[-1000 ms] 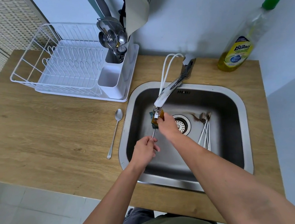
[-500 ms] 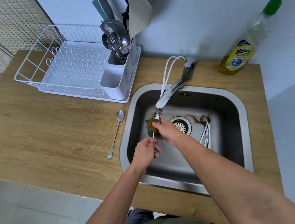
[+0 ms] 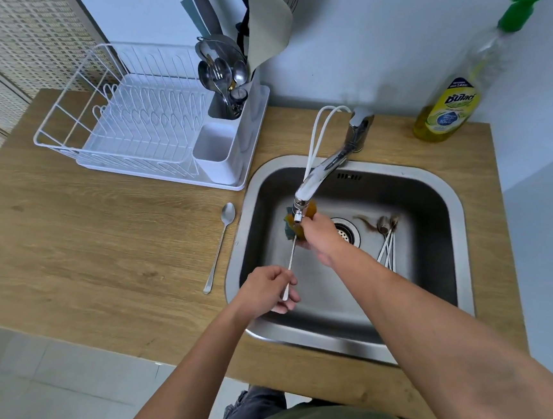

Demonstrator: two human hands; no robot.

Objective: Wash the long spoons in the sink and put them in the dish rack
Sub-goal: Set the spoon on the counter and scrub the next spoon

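Over the steel sink (image 3: pixel 444 191), my left hand (image 3: pixel 269 293) pinches the handle end of a long spoon (image 3: pixel 292 258). Its bowl is hidden inside a yellow-and-green sponge (image 3: pixel 295 226) that my right hand (image 3: pixel 321 235) grips just under the tap spout (image 3: pixel 313 186). Several more long spoons (image 3: pixel 386 243) lie on the sink floor right of the drain, with brown residue around their bowls. One long spoon (image 3: pixel 220 247) lies on the wooden counter left of the sink. The white dish rack (image 3: pixel 134 128) stands at the back left; its cutlery holder (image 3: pixel 223 77) holds several spoons.
A dish soap bottle (image 3: pixel 450 107) with a green cap stands at the back right against the wall. White hoses (image 3: pixel 321 128) loop behind the tap. An empty white cup compartment (image 3: pixel 216 151) sits at the rack's front corner. The counter's front edge runs close to my body.
My left hand has drawn back toward me, so more of the spoon's handle shows between the two hands. The sponge stays gripped under the spout.
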